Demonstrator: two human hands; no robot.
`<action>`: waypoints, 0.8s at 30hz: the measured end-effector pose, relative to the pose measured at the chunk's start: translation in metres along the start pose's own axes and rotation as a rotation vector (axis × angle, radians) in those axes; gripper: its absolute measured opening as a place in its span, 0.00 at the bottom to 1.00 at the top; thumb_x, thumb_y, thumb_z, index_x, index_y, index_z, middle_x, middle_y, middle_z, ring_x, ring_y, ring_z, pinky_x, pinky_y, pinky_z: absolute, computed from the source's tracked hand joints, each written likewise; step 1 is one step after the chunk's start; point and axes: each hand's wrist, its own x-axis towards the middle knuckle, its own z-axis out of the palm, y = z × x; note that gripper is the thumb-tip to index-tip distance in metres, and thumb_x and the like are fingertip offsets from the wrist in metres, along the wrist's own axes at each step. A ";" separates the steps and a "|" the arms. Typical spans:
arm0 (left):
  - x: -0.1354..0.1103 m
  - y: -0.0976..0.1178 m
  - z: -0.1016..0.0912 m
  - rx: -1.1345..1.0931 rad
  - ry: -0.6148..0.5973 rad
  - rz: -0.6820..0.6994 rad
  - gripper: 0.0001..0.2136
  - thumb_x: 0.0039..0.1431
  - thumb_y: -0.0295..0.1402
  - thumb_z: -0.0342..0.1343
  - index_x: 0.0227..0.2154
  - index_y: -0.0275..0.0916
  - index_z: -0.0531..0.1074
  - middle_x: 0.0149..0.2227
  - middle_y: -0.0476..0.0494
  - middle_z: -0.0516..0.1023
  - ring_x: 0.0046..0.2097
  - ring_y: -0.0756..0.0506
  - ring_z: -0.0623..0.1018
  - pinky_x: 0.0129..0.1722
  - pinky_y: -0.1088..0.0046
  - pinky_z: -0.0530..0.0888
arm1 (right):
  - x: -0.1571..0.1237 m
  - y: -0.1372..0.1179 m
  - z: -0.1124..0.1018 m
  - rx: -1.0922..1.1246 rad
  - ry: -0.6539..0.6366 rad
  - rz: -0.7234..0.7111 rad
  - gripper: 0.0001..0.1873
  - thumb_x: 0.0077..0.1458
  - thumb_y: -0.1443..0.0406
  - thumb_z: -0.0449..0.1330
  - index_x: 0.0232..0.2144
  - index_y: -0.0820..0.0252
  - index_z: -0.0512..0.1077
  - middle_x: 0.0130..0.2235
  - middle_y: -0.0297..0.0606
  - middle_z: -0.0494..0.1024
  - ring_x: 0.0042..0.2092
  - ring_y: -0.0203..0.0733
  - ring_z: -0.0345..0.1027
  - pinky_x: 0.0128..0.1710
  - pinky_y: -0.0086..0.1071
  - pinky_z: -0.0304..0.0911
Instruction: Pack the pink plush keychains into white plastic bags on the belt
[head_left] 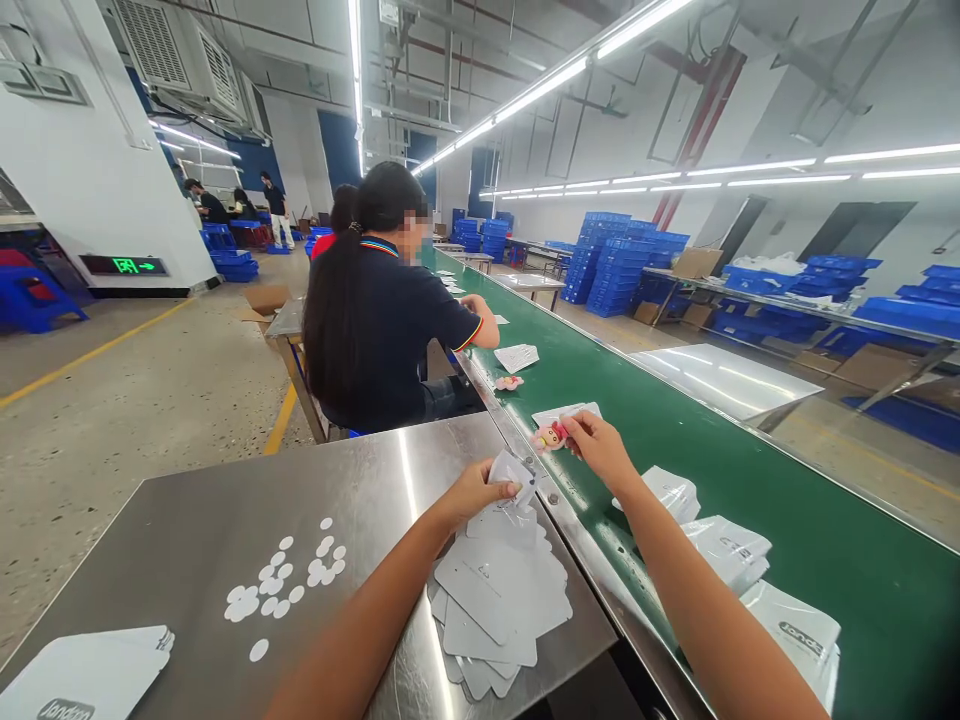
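Bare forearms reach up from the bottom edge, the left one crossing a steel surface [199,500] and the right one passing over a green conveyor belt [750,470] beside it. The left hand [471,493] pinches a small glossy packet [512,470] between thumb and fingers, just above a fanned pile of white cards [487,590] with rounded corners, which lies on the surface close to the belt's metal edge. The right hand [600,447] has its fingers pressed together on one end of a small pink figure [550,437], held at the near side of the belt, a short way ahead of the packet. Just behind the figure, a white pouch [585,409] lies on the belt, partly hidden by it and the right hand.

To the left of the pile, loose white discs [241,603] are scattered on the surface, some overlapping. Flat white packaging [97,665] with a dark oval print sits at the near left corner. Beyond and below the right forearm, plastic-wrapped white bundles [795,630] stand in a row on the belt. Farther along it lie a second pink figure [510,383] and a printed white sheet [517,358], near a seated co-worker [397,320] in a dark shirt. Blue crates [600,260] are stacked past the belt.
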 end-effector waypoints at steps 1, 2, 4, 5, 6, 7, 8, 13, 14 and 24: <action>0.000 0.001 0.001 0.029 -0.005 0.017 0.19 0.39 0.40 0.66 0.32 0.34 0.71 0.27 0.50 0.72 0.27 0.52 0.70 0.26 0.79 0.65 | -0.006 -0.013 0.000 0.098 0.019 -0.052 0.21 0.54 0.48 0.47 0.30 0.57 0.66 0.23 0.31 0.70 0.24 0.34 0.62 0.25 0.28 0.59; -0.001 0.003 0.002 0.058 -0.012 0.035 0.19 0.40 0.41 0.65 0.33 0.34 0.71 0.28 0.49 0.72 0.28 0.52 0.70 0.27 0.78 0.65 | -0.012 -0.026 0.000 0.178 0.026 -0.095 0.21 0.54 0.48 0.47 0.30 0.57 0.66 0.23 0.31 0.69 0.23 0.34 0.60 0.24 0.28 0.58; -0.002 0.007 0.003 0.098 -0.024 0.066 0.19 0.42 0.41 0.64 0.35 0.34 0.71 0.29 0.48 0.73 0.30 0.50 0.71 0.29 0.77 0.66 | -0.023 -0.046 -0.005 0.204 0.001 -0.139 0.21 0.53 0.47 0.48 0.28 0.57 0.66 0.22 0.31 0.68 0.22 0.34 0.59 0.22 0.28 0.57; -0.002 0.009 0.004 0.110 -0.026 0.079 0.19 0.42 0.41 0.64 0.35 0.34 0.71 0.30 0.48 0.73 0.31 0.50 0.71 0.30 0.77 0.66 | -0.029 -0.053 -0.008 0.152 -0.015 -0.149 0.21 0.53 0.47 0.49 0.27 0.57 0.67 0.22 0.31 0.68 0.22 0.34 0.59 0.23 0.28 0.56; -0.003 0.011 0.005 0.116 -0.023 0.089 0.19 0.42 0.41 0.64 0.35 0.34 0.70 0.30 0.48 0.73 0.31 0.50 0.71 0.30 0.77 0.66 | -0.033 -0.058 -0.011 0.077 -0.028 -0.156 0.20 0.53 0.48 0.49 0.25 0.57 0.67 0.22 0.31 0.69 0.23 0.34 0.59 0.23 0.29 0.56; -0.003 0.012 0.006 0.120 -0.015 0.094 0.20 0.41 0.41 0.64 0.35 0.34 0.70 0.30 0.48 0.73 0.31 0.49 0.71 0.30 0.77 0.66 | -0.037 -0.061 -0.013 -0.006 -0.037 -0.163 0.20 0.53 0.48 0.49 0.24 0.56 0.67 0.22 0.31 0.70 0.23 0.34 0.59 0.24 0.29 0.56; -0.003 0.013 0.008 0.124 -0.010 0.093 0.20 0.41 0.41 0.64 0.35 0.35 0.70 0.30 0.48 0.73 0.32 0.49 0.71 0.30 0.77 0.66 | -0.040 -0.063 -0.015 -0.083 -0.043 -0.172 0.20 0.54 0.49 0.49 0.23 0.56 0.67 0.22 0.31 0.71 0.24 0.34 0.60 0.24 0.29 0.55; -0.007 0.021 0.013 0.155 -0.045 0.049 0.20 0.41 0.42 0.63 0.36 0.35 0.71 0.32 0.47 0.73 0.33 0.48 0.72 0.30 0.76 0.66 | -0.050 -0.068 -0.013 -0.234 -0.097 -0.228 0.12 0.55 0.54 0.51 0.31 0.53 0.68 0.25 0.30 0.74 0.26 0.37 0.65 0.27 0.31 0.59; -0.008 0.024 0.014 0.156 -0.047 0.048 0.20 0.42 0.42 0.63 0.37 0.35 0.71 0.32 0.47 0.73 0.32 0.48 0.71 0.30 0.76 0.66 | -0.051 -0.070 -0.011 -0.257 -0.095 -0.266 0.12 0.55 0.55 0.50 0.32 0.53 0.68 0.27 0.31 0.75 0.28 0.38 0.66 0.29 0.33 0.60; -0.014 0.033 0.028 0.179 -0.155 0.196 0.14 0.47 0.36 0.60 0.38 0.37 0.73 0.34 0.46 0.75 0.38 0.46 0.73 0.35 0.73 0.67 | -0.067 -0.059 -0.012 -0.171 -0.397 -0.512 0.22 0.57 0.53 0.48 0.21 0.57 0.73 0.57 0.35 0.63 0.55 0.50 0.59 0.51 0.41 0.59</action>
